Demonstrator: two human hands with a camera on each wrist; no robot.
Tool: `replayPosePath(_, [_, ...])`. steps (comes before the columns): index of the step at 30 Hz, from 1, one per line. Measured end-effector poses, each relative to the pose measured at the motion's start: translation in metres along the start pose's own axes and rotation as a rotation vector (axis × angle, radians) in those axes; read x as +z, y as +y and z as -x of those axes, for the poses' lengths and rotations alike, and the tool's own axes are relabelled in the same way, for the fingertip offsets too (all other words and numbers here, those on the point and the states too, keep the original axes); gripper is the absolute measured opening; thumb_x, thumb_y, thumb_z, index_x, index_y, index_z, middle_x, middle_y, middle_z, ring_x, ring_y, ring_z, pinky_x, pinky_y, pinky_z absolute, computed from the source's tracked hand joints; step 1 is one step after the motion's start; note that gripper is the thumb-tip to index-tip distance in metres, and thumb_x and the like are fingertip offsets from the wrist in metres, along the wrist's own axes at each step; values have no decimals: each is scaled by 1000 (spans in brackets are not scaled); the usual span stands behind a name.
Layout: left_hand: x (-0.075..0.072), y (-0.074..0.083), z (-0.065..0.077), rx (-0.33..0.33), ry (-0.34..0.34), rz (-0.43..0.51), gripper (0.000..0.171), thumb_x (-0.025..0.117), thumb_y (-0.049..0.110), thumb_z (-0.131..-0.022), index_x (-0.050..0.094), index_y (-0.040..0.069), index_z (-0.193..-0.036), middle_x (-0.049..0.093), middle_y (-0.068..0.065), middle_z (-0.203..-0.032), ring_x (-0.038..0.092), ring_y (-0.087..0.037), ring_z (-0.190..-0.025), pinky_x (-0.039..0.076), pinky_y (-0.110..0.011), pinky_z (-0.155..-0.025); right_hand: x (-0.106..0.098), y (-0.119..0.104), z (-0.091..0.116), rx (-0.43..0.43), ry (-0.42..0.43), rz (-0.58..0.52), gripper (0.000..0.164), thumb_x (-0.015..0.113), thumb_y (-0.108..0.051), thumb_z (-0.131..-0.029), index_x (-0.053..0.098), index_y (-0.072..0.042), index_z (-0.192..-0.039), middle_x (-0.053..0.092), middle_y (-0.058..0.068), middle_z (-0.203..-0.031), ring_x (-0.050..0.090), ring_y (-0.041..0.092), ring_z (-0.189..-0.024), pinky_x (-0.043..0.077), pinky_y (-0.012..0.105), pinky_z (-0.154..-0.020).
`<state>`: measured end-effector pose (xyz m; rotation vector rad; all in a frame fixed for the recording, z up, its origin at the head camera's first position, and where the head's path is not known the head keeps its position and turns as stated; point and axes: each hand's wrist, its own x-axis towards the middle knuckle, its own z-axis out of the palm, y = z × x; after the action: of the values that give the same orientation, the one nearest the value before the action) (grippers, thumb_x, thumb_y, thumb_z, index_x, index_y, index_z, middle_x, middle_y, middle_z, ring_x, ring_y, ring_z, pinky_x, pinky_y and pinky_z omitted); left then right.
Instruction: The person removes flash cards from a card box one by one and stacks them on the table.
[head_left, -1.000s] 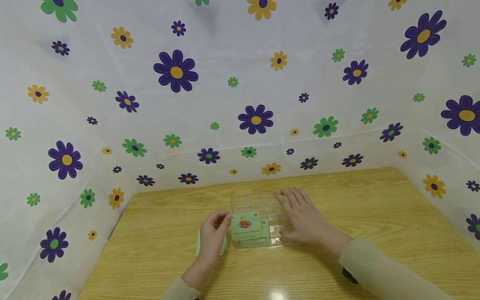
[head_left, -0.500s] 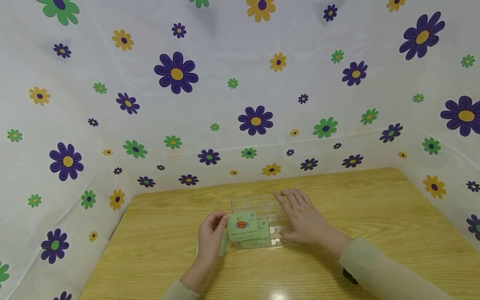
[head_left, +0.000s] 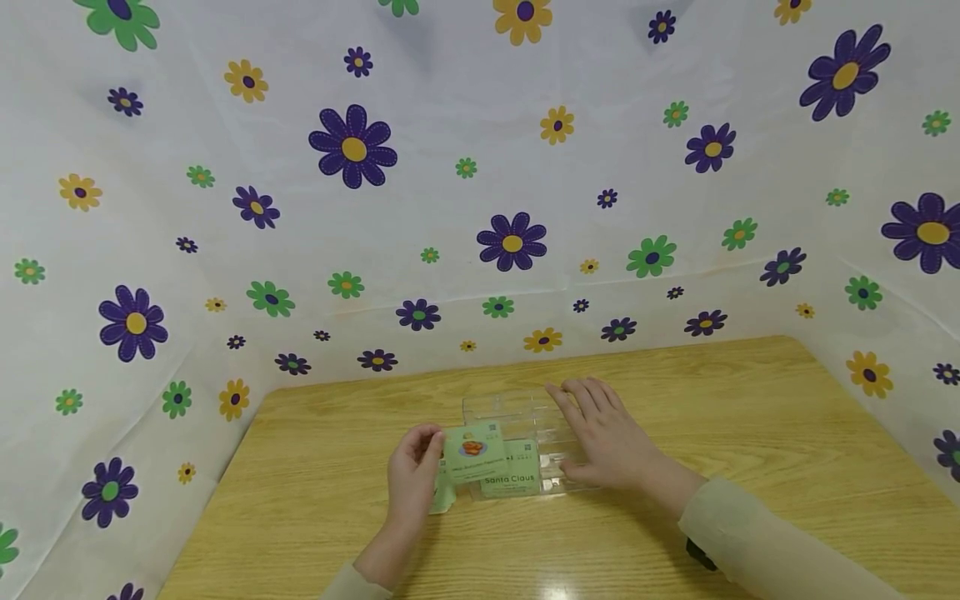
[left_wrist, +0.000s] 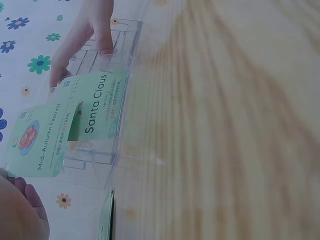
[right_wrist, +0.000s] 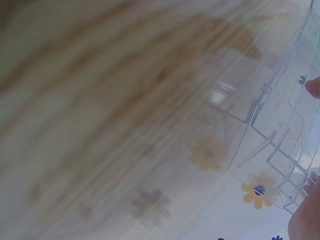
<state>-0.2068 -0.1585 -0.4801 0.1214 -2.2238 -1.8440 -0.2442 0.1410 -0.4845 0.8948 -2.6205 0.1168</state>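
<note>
My left hand (head_left: 410,482) pinches the left edge of a green flash card (head_left: 472,451) between thumb and fingers. That card has a food picture and reads "Mid-Autumn Festival" in the left wrist view. Behind it, a second green card (left_wrist: 102,107) marked "Santa Claus" stands in the left front part of a clear plastic holder (head_left: 498,407). The held card overlaps its left side. My right hand (head_left: 611,437) rests spread over the holder's right part, thumb toward the front and fingers toward the back. More green cards (head_left: 442,498) lie beside the holder, partly hidden by my left hand.
A wooden table (head_left: 675,383) carries everything. White cloth (head_left: 450,200) printed with purple, green and yellow flowers stands around its back and sides. The holder's right half shows transparent ridges (right_wrist: 272,145) and compartments.
My left hand has drawn the Mid-Autumn Festival card leftward, uncovering the words "Santa Claus" on the card behind. My right hand has stayed in place on the holder.
</note>
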Motion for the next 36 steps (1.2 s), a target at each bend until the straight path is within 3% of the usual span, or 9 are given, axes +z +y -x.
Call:
replayPosePath(7, [-4,-1,-1,-10,8,19,20,60,9,-109,66,-7,-118,68,-10,-106,61,-1,-90,54,-14,-80,-1,-1,1,5,-6,9,112,80,-55,-80,27,-7,-166,43,18,-154,42,38,-144,33,58,-127])
replayPosePath(14, [-9,-2,-1,-45,22,-10,21,60,12,-110,66,-5,-119,66,-1,-101,59,-2,-84,53,-17,-69,-1,-1,0,2,-2,5,111,80,-55,-80,27,-7,-166,43,19,-154,42,39,-144,33,58,-127])
replayPosePath(21, [-14,-1,0,-58,31,0,21,59,12,-110,65,-5,-119,64,0,-100,57,-3,-83,55,-19,-67,-2,-1,0,8,-8,-4,113,82,-56,-80,26,-8,-166,43,18,-155,42,39,-145,33,59,-127])
replayPosePath(29, [-17,-2,1,-74,50,10,21,58,10,-110,65,-6,-121,65,1,-103,58,-3,-87,55,-17,-68,-2,-1,1,3,-4,-8,112,81,-55,-80,26,-8,-166,43,18,-154,42,39,-144,34,59,-126])
replayPosePath(36, [-20,-5,0,-72,78,-6,21,59,9,-109,66,-7,-121,67,-1,-107,60,-1,-93,52,-12,-78,-1,0,0,-4,0,-1,112,79,-55,-81,25,-8,-166,42,18,-154,42,39,-144,33,59,-127])
